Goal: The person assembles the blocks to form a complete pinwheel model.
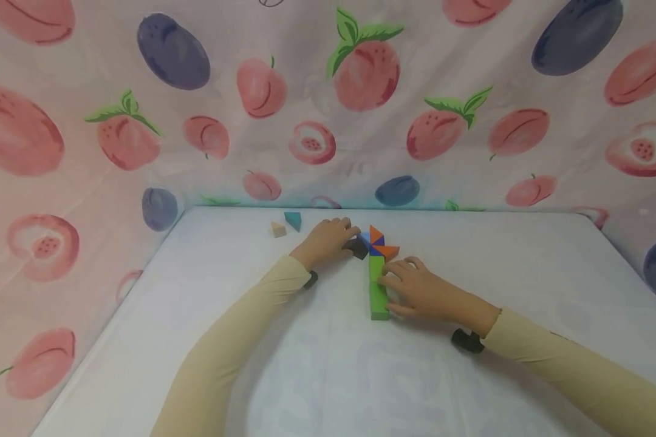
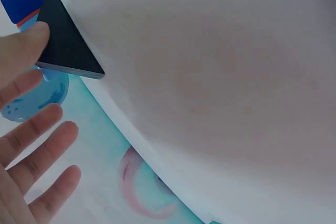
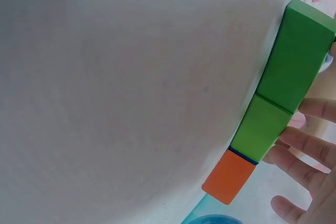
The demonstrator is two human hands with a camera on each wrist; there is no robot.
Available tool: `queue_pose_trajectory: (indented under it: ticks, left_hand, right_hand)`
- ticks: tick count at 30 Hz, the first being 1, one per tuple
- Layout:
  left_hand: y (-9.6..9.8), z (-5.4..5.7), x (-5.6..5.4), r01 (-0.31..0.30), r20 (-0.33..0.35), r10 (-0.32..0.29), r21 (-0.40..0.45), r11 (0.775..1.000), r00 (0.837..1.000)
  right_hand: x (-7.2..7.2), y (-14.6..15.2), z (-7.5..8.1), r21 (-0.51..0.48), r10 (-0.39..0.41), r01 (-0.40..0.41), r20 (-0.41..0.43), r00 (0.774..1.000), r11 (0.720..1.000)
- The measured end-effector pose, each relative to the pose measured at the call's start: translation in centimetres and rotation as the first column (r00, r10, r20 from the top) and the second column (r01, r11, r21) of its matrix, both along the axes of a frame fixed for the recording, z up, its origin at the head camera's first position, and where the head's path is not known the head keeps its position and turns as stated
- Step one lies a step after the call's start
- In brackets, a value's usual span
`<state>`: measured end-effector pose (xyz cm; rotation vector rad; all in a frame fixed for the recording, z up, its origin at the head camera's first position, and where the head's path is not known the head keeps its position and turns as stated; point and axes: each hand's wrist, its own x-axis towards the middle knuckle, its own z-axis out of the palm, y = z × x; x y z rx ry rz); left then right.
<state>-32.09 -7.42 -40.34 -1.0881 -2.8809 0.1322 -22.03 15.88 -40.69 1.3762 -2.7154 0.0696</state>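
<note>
Toward the back of the table, a row of coloured blocks forms a pinwheel on a stem. Two green blocks (image 1: 379,294) lie end to end as the stem. Beyond them sit dark blue, light blue and orange triangle blocks (image 1: 376,233). My left hand (image 1: 328,238) pinches a black triangle block (image 2: 68,40) between thumb and index finger, beside the pinwheel's left side; its other fingers spread loose. My right hand (image 1: 423,290) rests its fingertips along the right side of the green blocks, not wrapped round them. An orange block (image 3: 229,177) shows past the green ones in the right wrist view.
At the back left lie a teal triangle block (image 1: 293,220) and a small natural-wood block (image 1: 278,229). A fruit-print cloth (image 1: 361,152) hangs right behind the white table (image 1: 306,376) and along its sides.
</note>
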Motion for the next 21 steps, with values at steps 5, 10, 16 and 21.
queue_pose_trajectory:
  ticks: [5,10,16,21]
  left_hand:
    - [0.2,0.0,0.1,0.010,0.001,-0.010,-0.005,1.000,1.000]
    - [0.1,0.0,0.1,0.029,0.013,-0.029,0.020,0.999,0.999]
    - [-0.6,0.0,0.2,0.126,-0.024,-0.125,0.050,0.991,0.992]
    - [-1.3,0.2,0.3,0.163,-0.039,-0.161,0.048,0.985,0.986]
  right_hand:
    - [0.1,0.0,-0.1,-0.001,0.010,-0.010,-0.014,1.000,1.000]
    - [0.1,0.0,-0.2,-0.003,0.013,-0.013,-0.019,1.000,1.000]
    - [0.1,0.0,-0.1,0.002,-0.005,0.005,0.000,1.000,1.000]
    - [0.0,0.0,-0.2,-0.008,-0.008,0.008,-0.001,1.000,1.000]
